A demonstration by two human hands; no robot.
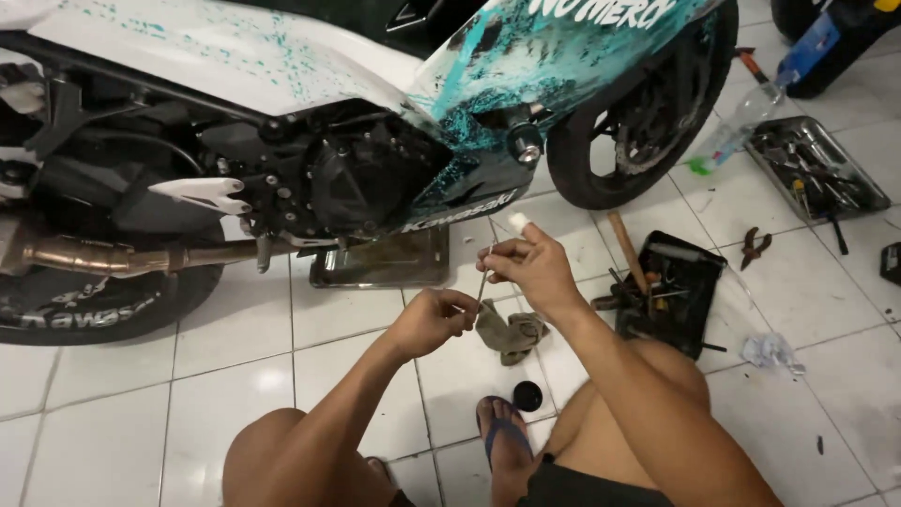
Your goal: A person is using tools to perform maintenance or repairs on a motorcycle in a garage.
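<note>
I crouch on white floor tiles beside a white and teal motorcycle (282,113). My left hand (434,319) pinches the lower end of a thin metal rod-like tool (483,280). My right hand (531,268) grips its upper end; the raised index finger wears a white bandage. Both hands hover over a crumpled grey rag (510,334) on the floor. A small black round cap (527,396) lies near my sandalled foot (507,437).
A metal drain pan (385,261) sits under the engine. A black tool tray (671,291) with a wooden-handled hammer lies at right, a metal tray of tools (815,169) farther right, pliers (754,246) between them. A plastic bottle (746,117) leans by the front wheel (638,122).
</note>
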